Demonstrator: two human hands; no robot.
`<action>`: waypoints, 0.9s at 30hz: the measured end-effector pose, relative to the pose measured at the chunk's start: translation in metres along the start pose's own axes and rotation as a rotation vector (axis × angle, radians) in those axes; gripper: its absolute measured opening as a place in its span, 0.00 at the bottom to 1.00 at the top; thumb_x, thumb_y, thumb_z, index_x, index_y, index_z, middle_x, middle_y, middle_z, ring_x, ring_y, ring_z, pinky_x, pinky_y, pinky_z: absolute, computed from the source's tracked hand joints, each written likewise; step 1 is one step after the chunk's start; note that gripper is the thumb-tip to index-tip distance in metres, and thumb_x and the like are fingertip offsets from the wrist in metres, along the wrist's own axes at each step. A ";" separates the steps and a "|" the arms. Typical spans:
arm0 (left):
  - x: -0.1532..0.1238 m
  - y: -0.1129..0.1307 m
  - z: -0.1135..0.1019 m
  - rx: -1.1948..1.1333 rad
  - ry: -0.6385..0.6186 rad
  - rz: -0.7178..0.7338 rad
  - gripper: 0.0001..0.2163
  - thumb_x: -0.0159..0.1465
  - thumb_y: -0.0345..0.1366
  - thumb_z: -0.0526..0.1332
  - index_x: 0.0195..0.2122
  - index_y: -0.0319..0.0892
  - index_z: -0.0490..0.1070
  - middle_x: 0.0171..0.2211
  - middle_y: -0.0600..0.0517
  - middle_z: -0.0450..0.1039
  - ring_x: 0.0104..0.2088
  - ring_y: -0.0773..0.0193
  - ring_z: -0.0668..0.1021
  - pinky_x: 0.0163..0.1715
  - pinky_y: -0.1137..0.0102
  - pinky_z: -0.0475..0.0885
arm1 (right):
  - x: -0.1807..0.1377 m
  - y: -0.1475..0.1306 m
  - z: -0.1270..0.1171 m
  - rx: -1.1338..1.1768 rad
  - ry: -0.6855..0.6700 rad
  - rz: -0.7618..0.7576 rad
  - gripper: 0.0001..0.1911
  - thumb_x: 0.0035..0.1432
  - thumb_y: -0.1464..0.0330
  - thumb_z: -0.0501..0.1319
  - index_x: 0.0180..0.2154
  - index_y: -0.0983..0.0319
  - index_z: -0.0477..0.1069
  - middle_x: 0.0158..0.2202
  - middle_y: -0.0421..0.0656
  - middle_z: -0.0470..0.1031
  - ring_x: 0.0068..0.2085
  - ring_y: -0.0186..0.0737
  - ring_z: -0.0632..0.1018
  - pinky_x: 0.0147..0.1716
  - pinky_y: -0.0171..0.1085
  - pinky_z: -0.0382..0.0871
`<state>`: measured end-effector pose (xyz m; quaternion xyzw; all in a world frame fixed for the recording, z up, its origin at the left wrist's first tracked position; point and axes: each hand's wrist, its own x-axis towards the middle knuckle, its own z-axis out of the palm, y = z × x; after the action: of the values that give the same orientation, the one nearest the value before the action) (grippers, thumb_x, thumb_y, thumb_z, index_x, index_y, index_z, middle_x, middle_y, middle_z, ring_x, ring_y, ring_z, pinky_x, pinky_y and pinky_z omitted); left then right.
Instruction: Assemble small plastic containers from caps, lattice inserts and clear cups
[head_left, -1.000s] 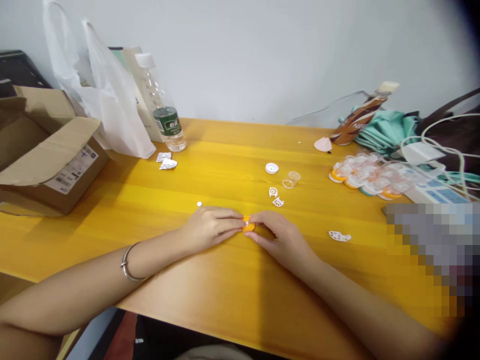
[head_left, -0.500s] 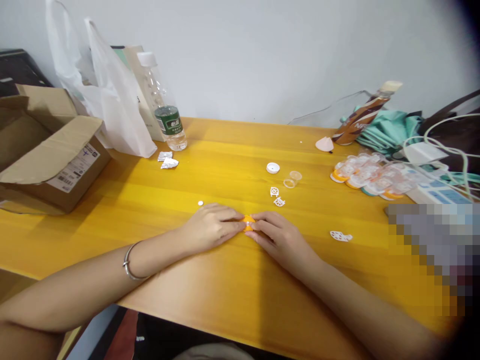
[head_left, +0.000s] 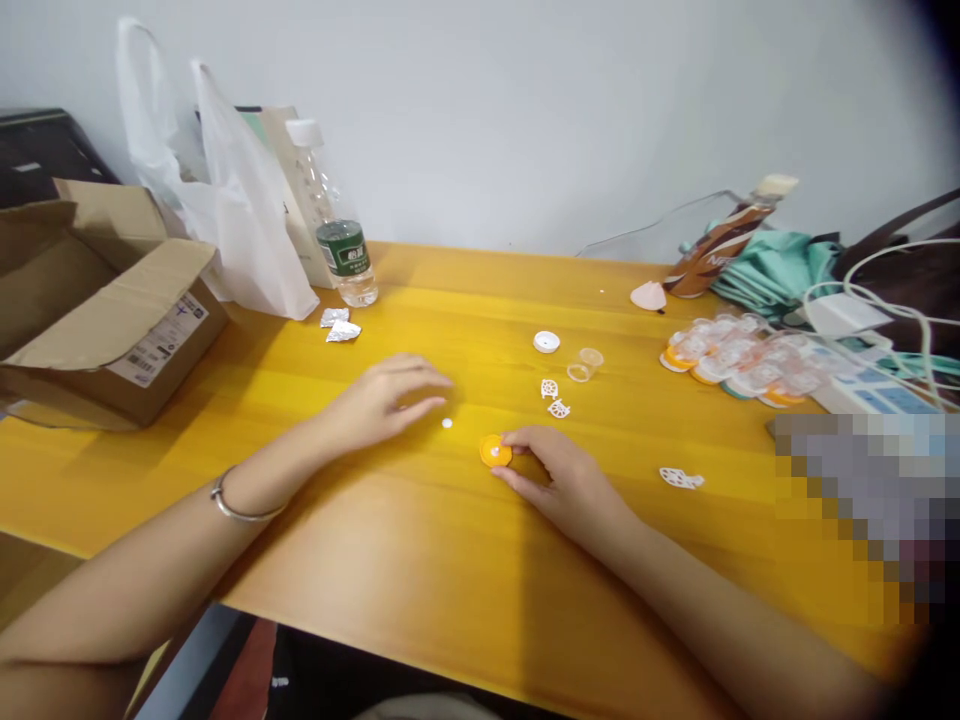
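Note:
My right hand point(head_left: 566, 475) pinches the right edge of a small orange round plastic piece point(head_left: 491, 452) between thumb and fingers, at the table's middle. This piece has a scalloped rim and a white spot at its centre. My left hand point(head_left: 394, 402) hovers to the left, thumb and fingers apart, holding nothing that I can see; its fingertips are slightly blurred. Just right of its fingertips is a tiny white disc point(head_left: 447, 423). Beyond my right hand lie two white openwork pieces point(head_left: 558, 409), a white round cap point(head_left: 547, 342) and a clear small cup point(head_left: 590, 360).
Another white openwork piece point(head_left: 681, 479) lies at right, near a pixelated area. Several clear-topped orange and green items point(head_left: 739, 355) stand behind it, with a brown bottle point(head_left: 720, 245) and cables beyond. At left are a cardboard box point(head_left: 112, 330), a white bag point(head_left: 247, 220) and a water bottle point(head_left: 345, 250).
My left hand has let go of the orange piece and moved left and back. The tiny white disc is farther right than before. My right hand still grips the orange piece.

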<state>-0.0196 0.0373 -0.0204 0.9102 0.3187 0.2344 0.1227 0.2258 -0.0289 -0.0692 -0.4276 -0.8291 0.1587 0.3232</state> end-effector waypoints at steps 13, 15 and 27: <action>0.000 -0.002 0.012 -0.098 -0.160 -0.046 0.07 0.61 0.36 0.58 0.36 0.40 0.72 0.34 0.50 0.71 0.35 0.68 0.74 0.38 0.73 0.68 | 0.004 -0.002 0.000 0.083 0.012 0.046 0.15 0.52 0.70 0.61 0.43 0.59 0.64 0.38 0.44 0.73 0.39 0.40 0.76 0.40 0.42 0.73; 0.000 -0.003 0.014 -0.055 -0.141 -0.004 0.07 0.62 0.35 0.57 0.35 0.40 0.73 0.33 0.50 0.72 0.35 0.68 0.74 0.38 0.73 0.68 | 0.004 -0.002 -0.001 0.091 0.004 0.065 0.16 0.51 0.69 0.61 0.44 0.59 0.64 0.38 0.44 0.73 0.39 0.40 0.76 0.40 0.43 0.73; 0.000 0.003 0.021 0.462 0.048 0.343 0.08 0.63 0.33 0.54 0.32 0.40 0.71 0.27 0.53 0.74 0.29 0.67 0.73 0.30 0.71 0.62 | 0.004 -0.005 -0.003 0.133 -0.045 0.024 0.17 0.50 0.71 0.61 0.44 0.58 0.64 0.38 0.43 0.75 0.39 0.40 0.77 0.41 0.42 0.72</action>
<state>-0.0077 0.0337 -0.0371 0.9489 0.2077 0.1942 -0.1368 0.2226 -0.0290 -0.0629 -0.4113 -0.8188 0.2268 0.3301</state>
